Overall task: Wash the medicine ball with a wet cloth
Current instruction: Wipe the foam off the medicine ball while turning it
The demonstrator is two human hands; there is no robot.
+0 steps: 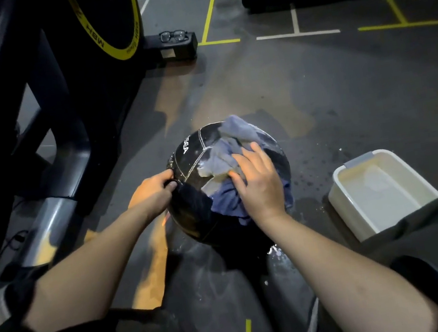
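machine [59, 85]: dark gym frame at far left, its black wheel rimmed in yellow with "mbh" readable on the rim.
glasses [173, 35]: lying on a black block just right of the wheel.
left hand [152, 191]: on the ball's left side, fingers curled, gripping its edge.
ball [194, 181]: black, round, so no long axis; it sits on the wet grey floor [316, 97] between the person's knees. white seams cross on top, and white lettering ending "sea" runs away from the person, turned sideways.
cloth [226, 147]: blue-grey, wet, bunched over the ball's top and right side, touching it.
right hand [258, 182]: laid on the cloth, fingers spread and fairly straight, pressing it onto the ball.
basin [344, 197]: white, rectangular, holding cloudy water, near the ball's right, apart from it.
floor marks: yellow and white tape lines.
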